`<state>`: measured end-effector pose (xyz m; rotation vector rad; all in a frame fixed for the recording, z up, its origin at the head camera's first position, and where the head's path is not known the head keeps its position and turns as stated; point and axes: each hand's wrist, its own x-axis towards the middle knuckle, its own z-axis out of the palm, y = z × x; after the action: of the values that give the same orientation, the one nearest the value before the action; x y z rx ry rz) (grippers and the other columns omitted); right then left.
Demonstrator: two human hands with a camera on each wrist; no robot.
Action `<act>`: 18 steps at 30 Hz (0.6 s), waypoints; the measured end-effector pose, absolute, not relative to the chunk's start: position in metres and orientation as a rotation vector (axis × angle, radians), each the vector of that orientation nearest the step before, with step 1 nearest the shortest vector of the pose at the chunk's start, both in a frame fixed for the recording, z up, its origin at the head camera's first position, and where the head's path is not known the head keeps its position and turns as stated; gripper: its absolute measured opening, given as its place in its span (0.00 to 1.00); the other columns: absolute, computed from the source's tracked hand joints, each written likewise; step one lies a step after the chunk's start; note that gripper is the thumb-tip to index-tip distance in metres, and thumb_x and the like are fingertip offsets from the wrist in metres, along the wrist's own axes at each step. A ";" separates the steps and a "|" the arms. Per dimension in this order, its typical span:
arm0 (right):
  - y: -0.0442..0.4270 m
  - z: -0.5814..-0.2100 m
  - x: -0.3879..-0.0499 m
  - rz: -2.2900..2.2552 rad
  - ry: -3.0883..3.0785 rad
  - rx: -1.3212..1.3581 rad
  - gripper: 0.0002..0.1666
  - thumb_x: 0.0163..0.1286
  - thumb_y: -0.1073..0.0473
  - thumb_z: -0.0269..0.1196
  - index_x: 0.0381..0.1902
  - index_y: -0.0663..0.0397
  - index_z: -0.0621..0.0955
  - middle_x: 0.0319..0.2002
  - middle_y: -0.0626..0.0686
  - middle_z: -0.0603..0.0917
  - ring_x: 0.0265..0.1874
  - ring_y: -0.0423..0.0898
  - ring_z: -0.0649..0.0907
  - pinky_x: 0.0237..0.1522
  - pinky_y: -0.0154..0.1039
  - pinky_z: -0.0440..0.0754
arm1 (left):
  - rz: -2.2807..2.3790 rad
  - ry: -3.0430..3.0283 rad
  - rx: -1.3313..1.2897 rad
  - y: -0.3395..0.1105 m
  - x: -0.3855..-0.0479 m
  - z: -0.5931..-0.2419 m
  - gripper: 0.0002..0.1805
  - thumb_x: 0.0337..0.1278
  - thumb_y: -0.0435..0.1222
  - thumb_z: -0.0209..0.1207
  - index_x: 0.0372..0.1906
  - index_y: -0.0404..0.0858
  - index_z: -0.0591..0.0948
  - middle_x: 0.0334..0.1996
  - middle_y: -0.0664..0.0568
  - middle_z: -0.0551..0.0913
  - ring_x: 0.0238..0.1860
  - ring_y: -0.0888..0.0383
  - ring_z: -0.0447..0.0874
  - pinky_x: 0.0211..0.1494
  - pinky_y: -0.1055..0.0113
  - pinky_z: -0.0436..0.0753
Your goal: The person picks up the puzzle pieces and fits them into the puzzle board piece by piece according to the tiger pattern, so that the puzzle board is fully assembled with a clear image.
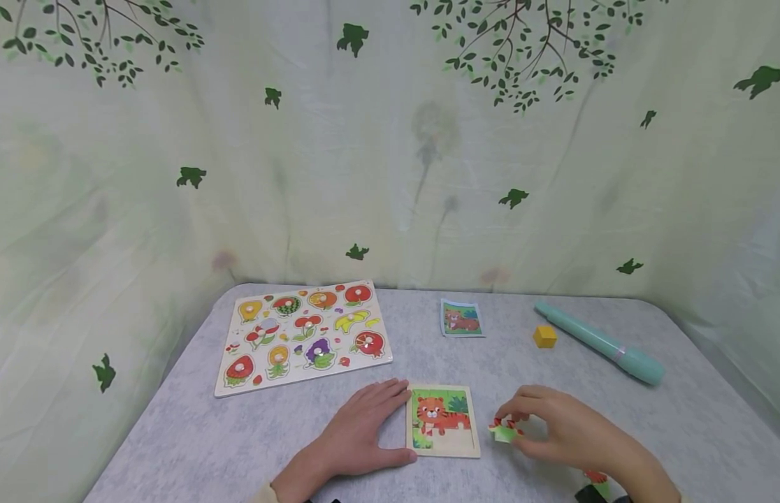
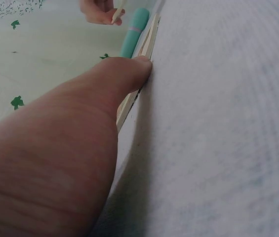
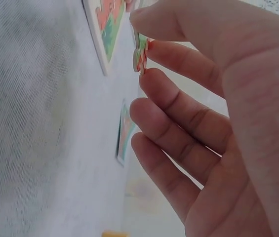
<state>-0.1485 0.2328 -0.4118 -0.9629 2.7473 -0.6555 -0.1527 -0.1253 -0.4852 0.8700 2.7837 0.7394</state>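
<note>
A tiger jigsaw puzzle in a wooden frame [image 1: 442, 450] lies flat on the table, with bare wood showing at its lower right. My left hand [image 1: 365, 432] rests at the frame's left side, fingers extended to the upper left corner and thumb at the lower left one. In the left wrist view that thumb [image 2: 140, 71] touches the frame's edge. To the right of the frame, my right hand [image 1: 553, 425] pinches a green puzzle piece [image 1: 504, 434] with red striped parts between thumb and fingers. The right wrist view shows this piece [image 3: 140, 53] edge-on, apart from the frame.
Another red and green piece [image 1: 596, 477] lies partly hidden by the right forearm. A fruit puzzle board [image 1: 308, 342] is at the back left. Farther back are a small tiger picture card [image 1: 462, 320], a yellow cube [image 1: 544, 337] and a teal marker-shaped tube [image 1: 600, 342].
</note>
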 end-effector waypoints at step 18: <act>0.206 -0.415 -0.154 -0.645 2.720 -1.029 0.16 0.66 0.52 0.72 0.51 0.32 0.87 0.40 0.30 0.81 0.38 0.32 0.80 0.38 0.32 0.83 | 0.732 2.782 0.869 -0.125 -0.152 -0.484 0.51 0.57 0.73 0.56 0.79 0.48 0.66 0.80 0.58 0.61 0.81 0.54 0.56 0.81 0.46 0.58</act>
<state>-0.1540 0.2062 -0.4148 -1.0292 2.7201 -0.6449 -0.1525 -0.1252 -0.4843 0.8686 2.7822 0.7323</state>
